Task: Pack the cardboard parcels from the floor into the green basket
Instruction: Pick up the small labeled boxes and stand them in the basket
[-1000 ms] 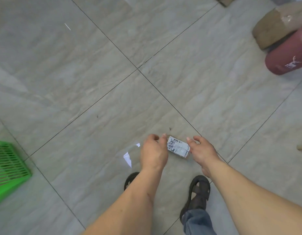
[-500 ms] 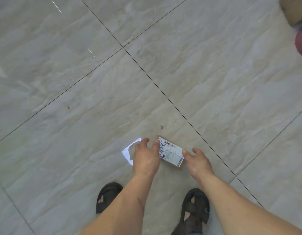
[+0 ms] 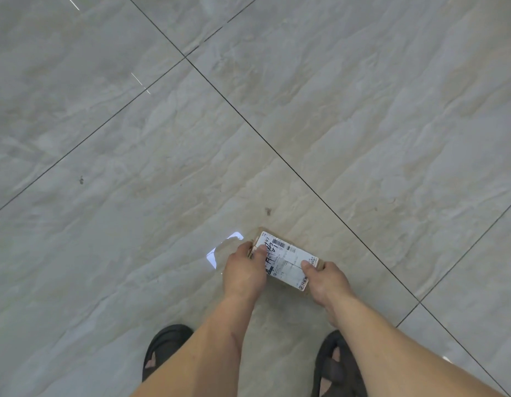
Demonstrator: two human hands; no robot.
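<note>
Left hand: your left hand (image 3: pixel 244 272) grips the left end of the parcel (image 3: pixel 287 260), thumb lying across the top of the label and the other fingers wrapped over the far corner.
Right hand: your right hand (image 3: pixel 325 280) clamps the right end of the same parcel, thumb pressed on the label's edge and fingers curled round the far side.
Parcel: 1 small brown cardboard box sits between your 2 hands, its long side running from upper left to lower right. You cannot tell whether it rests on the floor or is just off it.
Label: a white shipping label (image 3: pixel 288 259) covers most of the top face, with a barcode and black handwritten marks near your left thumb.
Feet: 2 dark sandals show below your forearms, the left sandal (image 3: pixel 162 352) and the right sandal (image 3: pixel 336 368), both nearer to you than the parcel.
Floor: pale grey stone-look tiles (image 3: pixel 363 110) with dark grout lines; 1 line runs just beyond the parcel on the right. A bright patch of reflected light (image 3: pixel 219 250) lies just left of your left hand.
</note>
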